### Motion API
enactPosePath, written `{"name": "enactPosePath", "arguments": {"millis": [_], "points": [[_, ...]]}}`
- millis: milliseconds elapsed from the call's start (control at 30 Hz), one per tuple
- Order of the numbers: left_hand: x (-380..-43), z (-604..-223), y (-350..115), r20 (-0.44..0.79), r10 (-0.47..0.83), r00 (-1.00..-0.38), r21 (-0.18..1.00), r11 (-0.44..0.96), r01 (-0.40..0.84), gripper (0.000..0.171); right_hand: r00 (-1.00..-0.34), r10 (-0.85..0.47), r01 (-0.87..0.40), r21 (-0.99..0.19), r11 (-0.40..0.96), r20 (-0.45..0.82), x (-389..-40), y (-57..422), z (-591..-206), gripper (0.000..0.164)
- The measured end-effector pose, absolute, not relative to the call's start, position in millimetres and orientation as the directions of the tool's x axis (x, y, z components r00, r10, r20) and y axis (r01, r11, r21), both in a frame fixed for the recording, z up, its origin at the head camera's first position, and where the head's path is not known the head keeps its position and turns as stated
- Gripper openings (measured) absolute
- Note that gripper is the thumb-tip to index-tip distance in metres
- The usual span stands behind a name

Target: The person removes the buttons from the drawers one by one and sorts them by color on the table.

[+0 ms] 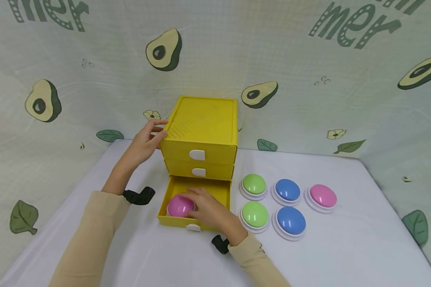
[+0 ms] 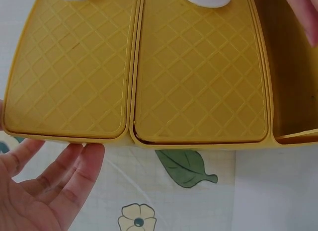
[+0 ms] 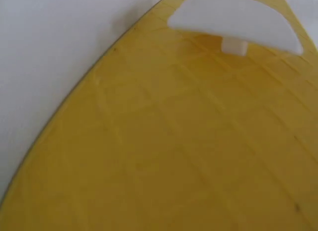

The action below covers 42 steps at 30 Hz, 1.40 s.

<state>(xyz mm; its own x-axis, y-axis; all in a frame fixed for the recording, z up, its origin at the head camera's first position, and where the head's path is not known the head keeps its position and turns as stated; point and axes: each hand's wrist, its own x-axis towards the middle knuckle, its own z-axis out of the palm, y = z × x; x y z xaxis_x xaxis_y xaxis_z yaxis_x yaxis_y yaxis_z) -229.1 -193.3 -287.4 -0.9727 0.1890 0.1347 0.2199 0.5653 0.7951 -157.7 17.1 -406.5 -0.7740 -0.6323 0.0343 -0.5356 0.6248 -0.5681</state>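
Note:
A yellow cabinet of stacked drawers (image 1: 201, 119) with white pull tabs stands on the table. Its bottom drawer (image 1: 215, 188) is pulled out; the two above are closed. My left hand (image 1: 146, 140) rests against the cabinet's upper left edge with fingers extended; in the left wrist view those fingertips (image 2: 93, 152) touch the side. Inside the open drawer, at its left, sits a pink dome push button (image 1: 180, 205) on a white base. My right hand (image 1: 210, 207) holds it from the right between thumb and fingers. The right wrist view shows a drawer front (image 3: 164, 136) and its white tab (image 3: 233, 15), not the hand.
Right of the drawer stand two green push buttons (image 1: 254, 184), two blue ones (image 1: 287, 189) and another pink push button (image 1: 323, 195). A patterned cloth (image 1: 208, 52) hangs behind the table. Black wrist mounts (image 1: 140, 196) stick out from both sleeves.

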Motion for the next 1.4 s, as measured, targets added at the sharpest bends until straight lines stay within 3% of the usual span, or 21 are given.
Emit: {"name": "enactPosePath", "arguments": {"millis": [533, 767, 1400], "points": [[-227, -288, -194, 0.14, 0.185, -0.973, 0.789, 0.573, 0.223, 0.049, -0.672, -0.74, -0.589, -0.58, 0.563, -0.036, -173, 5, -413, 0.047], [-226, -287, -193, 0.145, 0.187, -0.972, 0.786, 0.575, 0.228, 0.049, -0.674, -0.735, -0.584, -0.556, 0.592, -0.075, -173, 4, -411, 0.051], [-229, -288, -191, 0.147, 0.179, -0.973, 0.783, 0.579, 0.225, 0.049, -0.679, -0.734, -0.61, -0.555, 0.565, -0.001, -172, 6, -412, 0.047]]}}
